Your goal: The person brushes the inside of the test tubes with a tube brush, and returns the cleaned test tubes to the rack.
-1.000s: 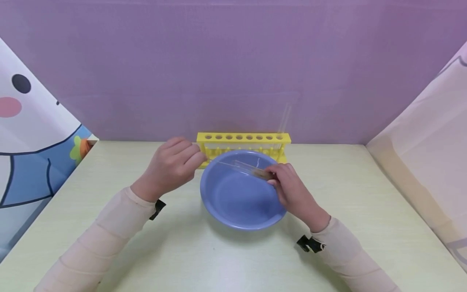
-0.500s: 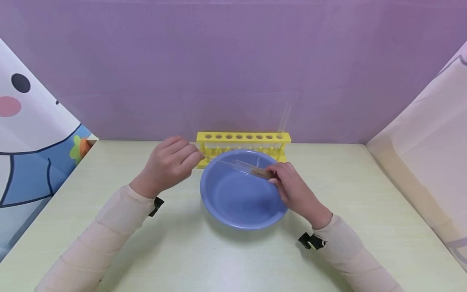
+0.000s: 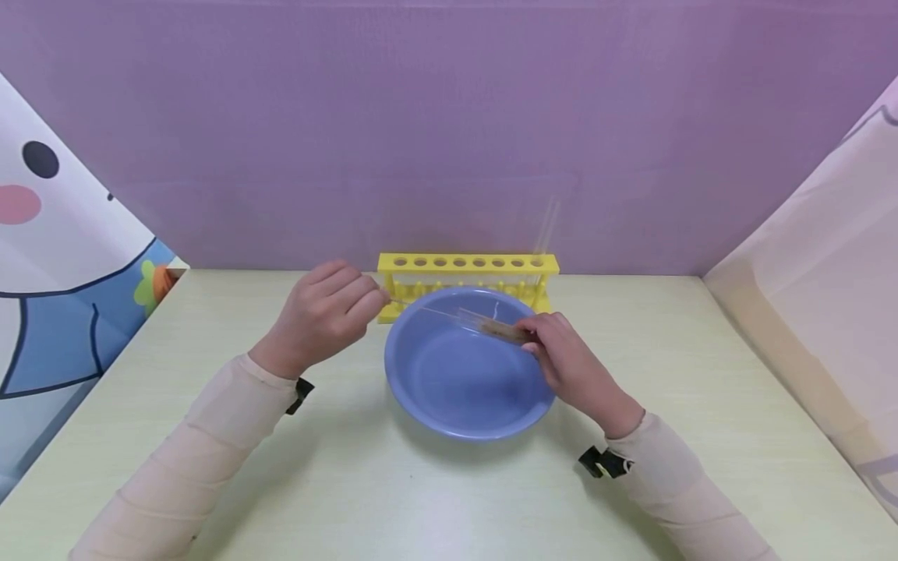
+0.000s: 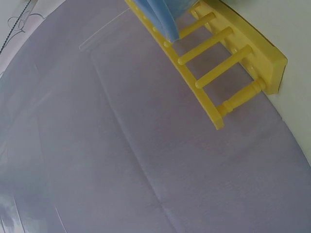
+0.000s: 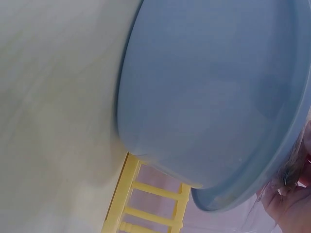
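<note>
In the head view, my left hand [image 3: 326, 315] pinches the thin wire handle of a test tube brush [image 3: 501, 330]. The handle runs into a clear glass test tube [image 3: 468, 319], and the brownish bristles lie inside it. My right hand [image 3: 571, 370] grips the tube's closed end, which its fingers hide. The tube is tilted over a blue basin [image 3: 466, 389]. In the right wrist view, the right hand [image 5: 289, 208] shows partly beyond the rim of the basin [image 5: 209, 97], with the dark bristles near its fingers. The left hand is outside the left wrist view.
A yellow test tube rack [image 3: 466, 262] stands behind the basin against the purple backdrop [image 3: 449, 132]. Another clear test tube [image 3: 546, 226] leans in its rightmost hole. Pale table surface [image 3: 421, 499] extends in front and to both sides.
My right hand has shifted slightly right with the test tube. My left hand has moved a little left and up, still pinching the handle. The basin and rack stay put.
</note>
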A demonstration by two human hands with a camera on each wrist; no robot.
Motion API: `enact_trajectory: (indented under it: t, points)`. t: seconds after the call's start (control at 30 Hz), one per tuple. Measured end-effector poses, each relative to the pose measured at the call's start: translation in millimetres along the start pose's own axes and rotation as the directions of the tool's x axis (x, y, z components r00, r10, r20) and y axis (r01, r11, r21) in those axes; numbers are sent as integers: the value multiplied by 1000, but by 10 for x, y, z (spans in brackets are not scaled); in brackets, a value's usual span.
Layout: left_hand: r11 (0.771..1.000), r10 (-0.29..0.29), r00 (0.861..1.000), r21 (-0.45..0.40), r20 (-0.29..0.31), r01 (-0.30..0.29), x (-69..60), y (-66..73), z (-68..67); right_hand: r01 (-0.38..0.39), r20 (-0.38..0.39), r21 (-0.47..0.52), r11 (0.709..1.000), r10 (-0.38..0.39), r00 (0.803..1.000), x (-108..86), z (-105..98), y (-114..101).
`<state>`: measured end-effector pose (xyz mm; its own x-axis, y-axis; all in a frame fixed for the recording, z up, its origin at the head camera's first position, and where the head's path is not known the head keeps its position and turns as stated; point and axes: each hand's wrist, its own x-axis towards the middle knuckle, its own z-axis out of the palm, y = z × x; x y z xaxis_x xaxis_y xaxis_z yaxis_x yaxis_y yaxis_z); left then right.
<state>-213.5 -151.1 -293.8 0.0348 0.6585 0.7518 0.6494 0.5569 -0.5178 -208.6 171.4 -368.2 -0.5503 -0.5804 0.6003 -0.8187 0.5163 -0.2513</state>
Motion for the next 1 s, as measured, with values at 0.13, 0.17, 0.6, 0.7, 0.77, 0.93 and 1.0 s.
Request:
enact_trajectory:
  t: [0.13,0.17,0.6,0.7,0.77,0.93,1.0]
  points:
    - [1000,1,1000,-1,-14,-1,-4,-9,0,27,-22,-4,1000,-27,999,-11,12,28]
    - [1000,3,1000,-6,-21,-3,-4,-10,0,32,-27,-6,999,-32,999,-12,12,30]
    - [1000,-7,1000,-9,-17,6,-22,-25,-15,-25,16,3,1000,25,1000,-42,-16,10]
    - [1000,-8,1000,-8,-29,7,-22,-32,-18,-32,21,4,999,32,999,-46,-23,4]
    - [1000,-14,999,-3,-35,13,-25,-37,-18,-35,24,3,999,35,999,-49,-24,4]
    - [1000,-29,998,4,-48,30,-35,-48,-25,-30,21,4,1000,30,999,-55,-25,10]
    - [1000,-31,998,3,-46,31,-39,-52,-31,-24,18,4,1000,24,1000,-61,-26,15]
